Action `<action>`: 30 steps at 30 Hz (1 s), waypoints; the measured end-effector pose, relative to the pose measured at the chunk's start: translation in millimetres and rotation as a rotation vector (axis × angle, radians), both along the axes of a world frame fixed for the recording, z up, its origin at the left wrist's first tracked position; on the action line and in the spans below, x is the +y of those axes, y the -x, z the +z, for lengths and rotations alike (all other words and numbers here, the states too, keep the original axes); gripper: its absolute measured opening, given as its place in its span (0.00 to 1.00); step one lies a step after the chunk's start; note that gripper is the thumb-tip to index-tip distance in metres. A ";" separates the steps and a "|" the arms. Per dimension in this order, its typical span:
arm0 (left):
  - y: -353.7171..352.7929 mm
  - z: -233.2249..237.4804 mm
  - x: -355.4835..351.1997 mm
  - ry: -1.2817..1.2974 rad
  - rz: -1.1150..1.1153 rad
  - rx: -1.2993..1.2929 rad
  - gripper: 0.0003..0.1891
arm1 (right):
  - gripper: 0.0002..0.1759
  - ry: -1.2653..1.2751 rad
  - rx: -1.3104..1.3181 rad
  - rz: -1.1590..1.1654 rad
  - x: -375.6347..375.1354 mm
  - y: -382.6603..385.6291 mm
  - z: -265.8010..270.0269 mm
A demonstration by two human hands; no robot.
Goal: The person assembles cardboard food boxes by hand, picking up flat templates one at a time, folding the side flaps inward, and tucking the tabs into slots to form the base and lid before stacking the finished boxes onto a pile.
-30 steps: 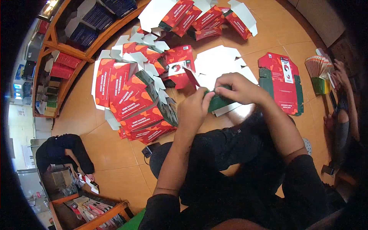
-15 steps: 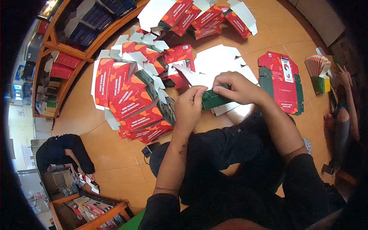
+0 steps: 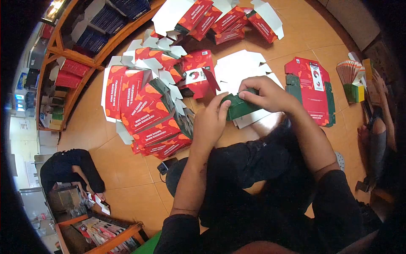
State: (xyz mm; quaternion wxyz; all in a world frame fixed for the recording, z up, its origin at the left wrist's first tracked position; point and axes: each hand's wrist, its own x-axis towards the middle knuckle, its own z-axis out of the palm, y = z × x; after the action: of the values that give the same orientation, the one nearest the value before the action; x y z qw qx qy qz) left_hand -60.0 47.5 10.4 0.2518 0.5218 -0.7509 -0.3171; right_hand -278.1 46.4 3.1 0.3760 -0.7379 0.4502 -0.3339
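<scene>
Both hands are on a folding carton (image 3: 242, 111), whose dark green side faces me above my lap. My left hand (image 3: 211, 120) pinches its left end, thumb on the near face. My right hand (image 3: 270, 96) grips the top edge from the right, with the fingers curled over it. Most of the carton's other faces are hidden. Under and behind it lie white, flat carton blanks (image 3: 237, 65). To the right is a flat red and green carton blank (image 3: 311, 91), printed side up.
Partly folded red cartons (image 3: 146, 112) are heaped at the left, with more red cartons (image 3: 228, 23) at the far side. A wooden shelf (image 3: 80, 80) stands left. One person (image 3: 72, 171) bends over at lower left; another person's arm (image 3: 387, 101) is at right near an orange-and-green stack (image 3: 353, 82).
The carton has turned slightly in my hands and shows more of its green side. A white flap to the left of it has swung out of view. My left hand has shifted a little right.
</scene>
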 end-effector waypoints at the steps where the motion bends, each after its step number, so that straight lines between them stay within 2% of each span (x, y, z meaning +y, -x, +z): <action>1: -1.4 0.5 -1.5 -0.086 -0.015 0.073 0.13 | 0.11 0.000 0.001 -0.001 0.6 -0.2 0.2; 5: -5.9 -16.9 -6.0 -0.070 -0.058 0.072 0.13 | 0.12 0.040 0.020 0.018 1.6 -5.1 -2.7; 8: -4.6 -23.6 -6.3 0.057 -0.095 0.070 0.12 | 0.12 0.099 0.043 0.003 -0.3 -5.2 -8.5; 10: -2.9 -14.0 -6.7 -0.155 -0.039 0.080 0.13 | 0.13 0.142 0.034 -0.012 -0.9 -1.4 -6.5; 11: -4.7 -13.7 -7.9 -0.150 -0.043 0.081 0.13 | 0.14 -0.018 -0.064 -0.038 -0.5 4.1 -1.6; 13: -12.8 -15.2 -14.1 -0.175 0.002 0.304 0.17 | 0.16 -0.252 -0.260 -0.084 -0.2 22.7 8.8; 14: -20.8 -19.1 -21.3 -0.167 0.000 0.305 0.17 | 0.13 -0.167 -0.195 -0.055 -8.0 45.0 -6.4; 16: -38.6 -27.4 -38.6 -0.282 0.078 0.622 0.20 | 0.11 -0.321 0.046 -0.121 -3.4 71.2 13.3; 18: -43.6 -28.4 -44.8 -0.275 0.109 0.618 0.21 | 0.11 -0.342 -0.012 -0.083 -6.4 87.3 3.4; 21: -47.7 -27.9 -46.0 -0.359 0.243 0.320 0.22 | 0.10 -0.421 -0.115 -0.062 -8.4 89.9 3.2; 22: -46.4 -21.0 -41.3 -0.350 0.245 0.324 0.22 | 0.10 -0.478 -0.157 -0.081 -5.6 84.0 11.1; 23: -42.0 -12.8 -33.8 -0.191 0.227 0.318 0.20 | 0.14 -0.349 -0.070 -0.076 -1.5 72.9 19.5; 24: -35.8 -4.8 -26.9 -0.036 0.207 0.307 0.19 | 0.15 -0.330 0.004 -0.040 1.0 64.8 21.9; 26: -19.1 1.2 -16.0 0.310 -0.057 0.216 0.16 | 0.16 -0.340 0.100 0.041 5.9 40.8 28.7; 28: 4.7 12.8 7.3 -0.030 -0.138 0.329 0.18 | 0.14 -0.155 0.144 0.100 4.7 17.9 15.9; 29: 11.7 2.2 9.0 -0.031 -0.135 0.327 0.18 | 0.15 -0.204 0.130 0.107 6.0 7.9 17.0; 30: 15.6 -15.7 7.8 -0.093 -0.184 0.372 0.17 | 0.15 -0.234 0.003 0.107 5.4 1.1 4.2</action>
State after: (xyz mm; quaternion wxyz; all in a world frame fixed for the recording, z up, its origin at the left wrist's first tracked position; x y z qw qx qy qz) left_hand -75.7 55.3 -5.3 0.3318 0.3947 -0.7205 -0.4637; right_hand -279.1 51.7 7.4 0.4761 -0.7125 0.4466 -0.2572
